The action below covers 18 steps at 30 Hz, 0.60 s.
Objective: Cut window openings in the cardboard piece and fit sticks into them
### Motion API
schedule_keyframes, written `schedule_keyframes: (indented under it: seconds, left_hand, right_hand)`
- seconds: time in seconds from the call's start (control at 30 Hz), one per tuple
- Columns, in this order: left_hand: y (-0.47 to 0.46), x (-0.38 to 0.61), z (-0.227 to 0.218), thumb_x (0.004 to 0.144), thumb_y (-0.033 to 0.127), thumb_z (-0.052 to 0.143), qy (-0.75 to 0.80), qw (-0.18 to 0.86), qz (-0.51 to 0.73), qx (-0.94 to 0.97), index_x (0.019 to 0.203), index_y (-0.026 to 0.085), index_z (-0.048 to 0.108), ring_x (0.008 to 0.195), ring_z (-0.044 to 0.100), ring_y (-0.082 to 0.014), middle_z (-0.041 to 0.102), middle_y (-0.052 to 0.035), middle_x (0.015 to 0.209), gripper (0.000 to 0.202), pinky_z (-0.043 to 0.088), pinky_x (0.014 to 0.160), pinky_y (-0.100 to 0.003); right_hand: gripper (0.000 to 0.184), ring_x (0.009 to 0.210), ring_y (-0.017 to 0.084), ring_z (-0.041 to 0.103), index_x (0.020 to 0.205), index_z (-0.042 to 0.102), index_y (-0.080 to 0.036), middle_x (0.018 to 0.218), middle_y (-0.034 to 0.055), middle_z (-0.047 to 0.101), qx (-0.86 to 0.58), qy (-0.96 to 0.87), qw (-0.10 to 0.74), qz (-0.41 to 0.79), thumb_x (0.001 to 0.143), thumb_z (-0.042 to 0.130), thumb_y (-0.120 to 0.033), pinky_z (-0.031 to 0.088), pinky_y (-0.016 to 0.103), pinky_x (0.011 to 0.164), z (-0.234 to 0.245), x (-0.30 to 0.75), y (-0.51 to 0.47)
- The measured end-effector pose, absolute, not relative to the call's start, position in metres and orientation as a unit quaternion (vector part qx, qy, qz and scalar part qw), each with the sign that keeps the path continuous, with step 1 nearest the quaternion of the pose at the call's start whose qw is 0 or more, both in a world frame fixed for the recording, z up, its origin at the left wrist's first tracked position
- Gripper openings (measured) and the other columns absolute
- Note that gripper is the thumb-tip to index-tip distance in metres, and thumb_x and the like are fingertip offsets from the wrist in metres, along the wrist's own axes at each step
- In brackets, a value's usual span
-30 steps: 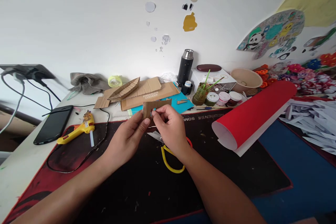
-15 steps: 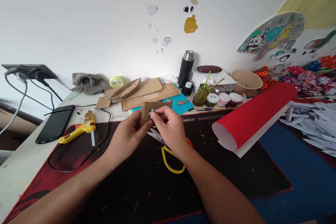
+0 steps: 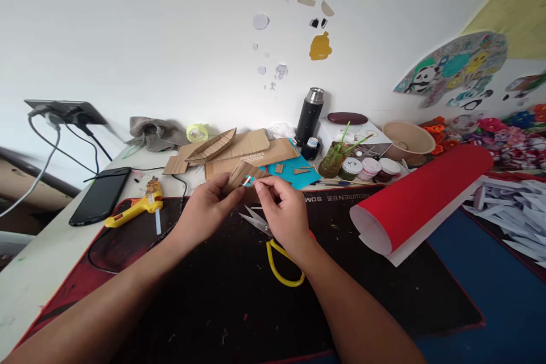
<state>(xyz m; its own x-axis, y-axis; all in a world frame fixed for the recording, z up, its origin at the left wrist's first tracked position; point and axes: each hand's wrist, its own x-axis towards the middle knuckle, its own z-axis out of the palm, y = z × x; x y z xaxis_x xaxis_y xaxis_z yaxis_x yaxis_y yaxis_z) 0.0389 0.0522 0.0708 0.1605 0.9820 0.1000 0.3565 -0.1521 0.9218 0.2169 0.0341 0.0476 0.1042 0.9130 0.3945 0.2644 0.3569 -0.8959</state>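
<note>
My left hand (image 3: 205,210) is closed on a small piece of brown corrugated cardboard (image 3: 241,173), held up above the black desk mat (image 3: 239,296). My right hand (image 3: 284,210) pinches a thin pale stick (image 3: 247,181) against that cardboard, thumb and forefinger together. Directly below the hands lie scissors with yellow handles (image 3: 273,239), blades apart, on the mat.
A yellow glue gun (image 3: 134,209) and a black phone (image 3: 100,196) lie at the left. Flat cardboard pieces (image 3: 247,151), a black flask (image 3: 311,116), paint pots (image 3: 369,168) and a bowl (image 3: 403,136) stand behind. A rolled red sheet (image 3: 418,193) lies at the right.
The cardboard piece has tilted from standing broadside to lying more edge-on in my left hand. My right hand's pinch stays at its top edge. The view shifted slightly.
</note>
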Motion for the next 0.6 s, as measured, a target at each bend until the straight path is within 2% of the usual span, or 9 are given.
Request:
schedule_keyframes:
  seconds: [0.2,0.3,0.43,0.53,0.6]
  left_hand:
    - [0.054,0.032,0.082,0.087,0.06,0.079,0.451,0.522,0.362,0.627,0.118,0.022,0.068,0.09,0.071,-0.0256,0.077,-0.0031,0.101,0.05,0.056,0.072,-0.032]
    - [0.057,0.025,0.086,0.088,0.055,0.082,0.428,0.523,0.345,0.651,0.116,0.023,0.067,0.097,0.072,-0.0262,0.076,-0.0034,0.107,0.045,0.057,0.076,-0.032]
    - [0.061,0.017,0.091,0.089,0.053,0.082,0.409,0.542,0.33,0.656,0.118,0.022,0.069,0.1,0.072,-0.0271,0.077,-0.0057,0.112,0.044,0.059,0.08,-0.034]
    - [0.063,0.016,0.092,0.089,0.049,0.083,0.392,0.573,0.334,0.637,0.123,0.023,0.07,0.107,0.072,-0.0288,0.077,-0.0078,0.121,0.045,0.06,0.087,-0.036]
    - [0.064,0.018,0.09,0.089,0.047,0.085,0.383,0.594,0.357,0.611,0.125,0.023,0.07,0.106,0.073,-0.0274,0.078,-0.0077,0.121,0.046,0.06,0.088,-0.036]
  right_hand:
    - [0.031,0.068,0.017,0.06,0.099,0.077,-0.02,0.079,0.0024,0.071,-0.516,-0.556,0.59,0.277,0.101,0.065,-0.048,0.047,0.03,0.065,0.048,0.23,0.041]
    - [0.032,0.072,0.019,0.063,0.098,0.077,-0.021,0.082,0.0035,0.073,-0.52,-0.558,0.562,0.319,0.099,0.068,-0.052,0.048,0.031,0.068,0.049,0.235,0.044]
    - [0.035,0.082,0.022,0.067,0.095,0.076,-0.021,0.089,0.0048,0.076,-0.467,-0.572,0.507,0.445,0.095,0.071,-0.055,0.051,0.033,0.074,0.049,0.233,0.045]
    - [0.034,0.076,0.02,0.063,0.091,0.075,-0.021,0.081,0.0027,0.071,-0.452,-0.568,0.488,0.485,0.092,0.073,-0.055,0.047,0.031,0.067,0.049,0.229,0.042]
    - [0.034,0.071,0.018,0.059,0.087,0.073,-0.021,0.077,0.0012,0.067,-0.45,-0.561,0.494,0.489,0.092,0.073,-0.055,0.044,0.029,0.063,0.049,0.227,0.041]
